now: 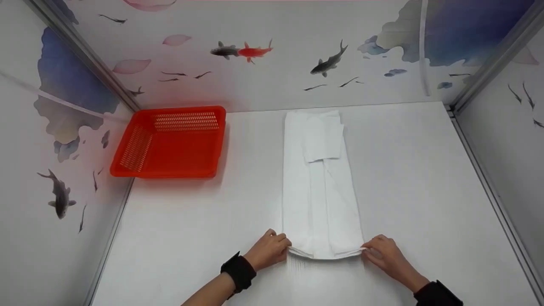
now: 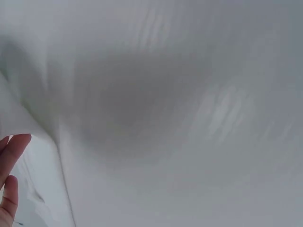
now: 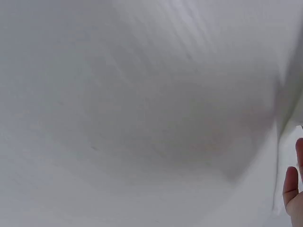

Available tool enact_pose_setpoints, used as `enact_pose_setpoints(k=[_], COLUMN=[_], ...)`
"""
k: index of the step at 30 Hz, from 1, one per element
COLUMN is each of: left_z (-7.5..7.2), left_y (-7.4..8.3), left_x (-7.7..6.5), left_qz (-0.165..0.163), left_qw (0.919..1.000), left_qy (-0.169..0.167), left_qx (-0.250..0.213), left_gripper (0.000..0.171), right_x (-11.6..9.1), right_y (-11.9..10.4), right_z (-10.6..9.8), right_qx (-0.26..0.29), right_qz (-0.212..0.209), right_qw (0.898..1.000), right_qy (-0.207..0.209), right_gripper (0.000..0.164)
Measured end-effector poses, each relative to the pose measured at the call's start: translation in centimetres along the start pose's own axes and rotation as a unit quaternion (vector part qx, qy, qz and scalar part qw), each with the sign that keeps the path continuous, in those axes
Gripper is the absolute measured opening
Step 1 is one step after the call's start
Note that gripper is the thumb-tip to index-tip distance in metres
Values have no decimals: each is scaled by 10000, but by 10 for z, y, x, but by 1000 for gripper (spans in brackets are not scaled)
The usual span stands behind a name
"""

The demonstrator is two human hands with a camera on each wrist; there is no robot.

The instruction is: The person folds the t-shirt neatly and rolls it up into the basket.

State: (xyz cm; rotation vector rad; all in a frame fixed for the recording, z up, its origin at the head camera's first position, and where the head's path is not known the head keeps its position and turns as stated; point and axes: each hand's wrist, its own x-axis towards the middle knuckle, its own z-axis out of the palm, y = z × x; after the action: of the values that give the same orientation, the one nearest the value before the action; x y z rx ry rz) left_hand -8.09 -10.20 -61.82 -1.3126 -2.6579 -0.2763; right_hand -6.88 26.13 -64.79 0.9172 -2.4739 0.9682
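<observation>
A long, narrow white folded garment (image 1: 297, 182) lies lengthwise on the white table, with a squarish flap (image 1: 324, 138) turned over near its far end. The person's left hand (image 1: 270, 250) pinches its near left corner. At the near right corner, the right hand (image 1: 386, 257) grips the layered edge between thumb and fingers. Between the two hands the near edge sags in a shallow curve, a little raised at the corners. In the left wrist view, fingers (image 2: 16, 149) hold the lifted cloth edge; the right wrist view catches only fingertips (image 3: 290, 182) beside the cloth.
A red plastic basket (image 1: 182, 175) with slotted sides stands at the table's back left. Printed wall panels (image 1: 289, 91) with fish and petals enclose the table at the back and both sides. Metal rails (image 1: 495, 187) run along the side edges.
</observation>
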Motion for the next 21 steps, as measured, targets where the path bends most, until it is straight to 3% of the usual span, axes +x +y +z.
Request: enact_pose_setpoints(k=[6,10,13,16,21], left_z=[-10,-10,-7,-2,11], left_y=[-22,-37,-45,-51,-55], left_x=[22,37,45,51,56], left_qz=[-734,-1107,-1429,-1832,-2403], left_qw=[9942,9863,9768,9625,9392], left_qy=[303,478,568,540,410], left_qx=[-728,-1127,-1487,-1926,-2420], left_gripper=[18,18,17,15,16], right_x=[37,56,67,73,78], right_y=[13,22,27,30,37], right_z=[-4,-3,-1,3,10], right_qx=[-22,-5,50,157,493], right_qz=[18,282,687,1219,2268], right_qw=[9996,9990,9973,9924,9719], right_qy=[289,340,272,116,-381], right_gripper=[35,29,23,16,10])
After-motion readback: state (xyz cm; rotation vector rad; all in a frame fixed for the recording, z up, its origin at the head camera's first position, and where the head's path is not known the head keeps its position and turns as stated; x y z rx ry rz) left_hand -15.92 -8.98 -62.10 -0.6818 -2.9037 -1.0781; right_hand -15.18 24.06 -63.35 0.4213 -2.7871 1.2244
